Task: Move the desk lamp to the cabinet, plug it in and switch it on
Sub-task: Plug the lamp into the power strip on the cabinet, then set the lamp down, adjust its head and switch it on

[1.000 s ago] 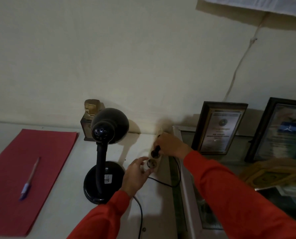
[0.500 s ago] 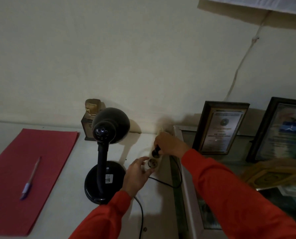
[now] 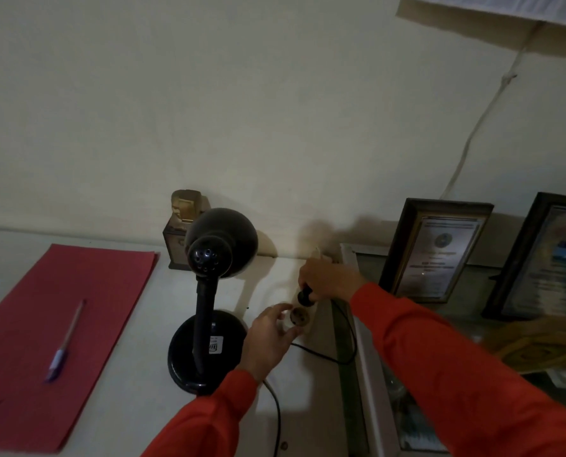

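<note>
Your right hand (image 3: pixel 329 280) is closed around the black plug (image 3: pixel 305 296), which sits at the upper socket of the white power strip (image 3: pixel 309 316); whether the pins are fully in, you cannot tell. Your left hand (image 3: pixel 268 338) has its fingers loosely spread and holds nothing; the fingertips touch the strip beside the free lower socket. The black desk lamp (image 3: pixel 209 301) stands upright on the white tabletop (image 3: pixel 136 400), its base just beside your left hand and its shade not lit. The black cord (image 3: pixel 276 413) runs along the tabletop below your left wrist. The strip lies close to the right edge of the tabletop, next to the glass cabinet (image 3: pixel 364 374). To the left, a red folder (image 3: pixel 87 311) with a pen (image 3: pixel 65 341) lies well apart from the lamp, with bare surface between.
</note>
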Tool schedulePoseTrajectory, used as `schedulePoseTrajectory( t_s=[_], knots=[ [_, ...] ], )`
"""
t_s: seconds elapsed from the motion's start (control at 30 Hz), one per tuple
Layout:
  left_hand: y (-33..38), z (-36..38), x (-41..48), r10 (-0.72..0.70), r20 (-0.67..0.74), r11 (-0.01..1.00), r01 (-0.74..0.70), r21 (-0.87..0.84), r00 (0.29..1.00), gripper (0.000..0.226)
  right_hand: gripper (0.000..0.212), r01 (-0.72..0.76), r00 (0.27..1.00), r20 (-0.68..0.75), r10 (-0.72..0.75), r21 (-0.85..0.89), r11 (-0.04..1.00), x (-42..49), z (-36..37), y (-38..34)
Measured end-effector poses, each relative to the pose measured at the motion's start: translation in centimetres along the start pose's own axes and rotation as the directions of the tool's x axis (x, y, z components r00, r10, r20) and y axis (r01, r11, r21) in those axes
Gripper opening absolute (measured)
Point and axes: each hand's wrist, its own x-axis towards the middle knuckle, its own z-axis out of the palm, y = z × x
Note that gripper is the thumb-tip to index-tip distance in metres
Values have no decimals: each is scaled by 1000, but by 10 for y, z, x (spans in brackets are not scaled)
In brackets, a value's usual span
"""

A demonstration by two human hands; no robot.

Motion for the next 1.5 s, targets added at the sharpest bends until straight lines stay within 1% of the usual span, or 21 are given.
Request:
schedulePoseTrajectory(
  t_s=[0.1,0.33,0.43,0.5,0.53,0.57,0.63,0.67,0.7,0.73,0.8,0.87,0.93,1.0,1.03,1.07,1.13,1.17,1.23,1.33,1.5],
  knots=[
    [-1,1,1,9,-14,1000,-9,16,1000,42,22,-29,999,-36,30,47,998,1,3,2],
    [1,2,-3,49,-26,997,-48,63,998,42,18,-73,996,-51,76,42,996,-5,18,-6],
    [3,0,-7,92,32,989,-95,115,995,47,18,-105,994,-24,103,-53,993,-7,18,-12],
    [6,-6,-14,118,106,982,-132,135,987,51,19,-153,987,-74,142,-171,973,-10,20,-19],
    [8,-10,-19,132,131,980,-149,131,983,51,23,-174,982,-111,155,-181,968,-13,21,-26],
    [11,-16,-25,152,149,977,-171,127,977,49,30,-189,975,-146,167,-153,970,-19,20,-36],
    [14,-32,-42,217,166,966,-236,107,962,43,40,-168,943,-298,151,-32,985,-32,22,-63],
    [16,-42,-52,264,164,956,-280,86,951,36,36,-130,914,-384,131,29,991,-40,24,-79],
    [15,-52,-62,313,162,942,-328,72,936,26,29,-83,903,-413,120,106,991,-49,27,-95],
    [13,-62,-72,357,169,925,-372,73,919,16,22,-25,911,-397,115,225,974,-58,31,-109],
    [6,-79,-94,399,170,906,-416,82,901,11,12,36,957,-271,107,473,880,-72,43,-132],
    [-5,-92,-114,391,92,913,-399,91,916,13,11,8,984,-151,98,581,814,-80,58,-143],
    [-16,-99,-128,406,-48,909,-398,122,913,13,18,-105,990,-12,138,592,799,-83,72,-151],
    [-24,-102,-132,381,-216,924,-363,119,899,8,15,-174,982,51,179,602,780,-80,82,-155],
    [-28,-102,-130,331,-300,944,-317,95,895,6,16,-194,978,55,200,586,786,-77,85,-155],
    [-31,-103,-126,253,-378,966,-252,52,891,12,19,-206,975,54,214,562,801,-75,87,-153],
    [-36,-103,-116,73,-444,991,-115,-68,893,35,20,-214,973,39,227,513,831,-69,89,-148],
    [-40,-103,-110,17,-410,993,-64,-102,912,46,20,-212,973,21,231,477,853,-67,89,-145],
    [-47,-104,-99,26,-255,998,-39,-45,967,58,21,-216,967,-38,252,397,892,-62,85,-136],
    [-53,-106,-86,55,5,998,-55,-27,998,56,23,-238,944,-145,297,324,916,-53,75,-116],
    [-68,-113,-77,116,122,993,-119,13,986,45,22,-192,927,-254,274,306,932,-46,61,-87]
  ],
)
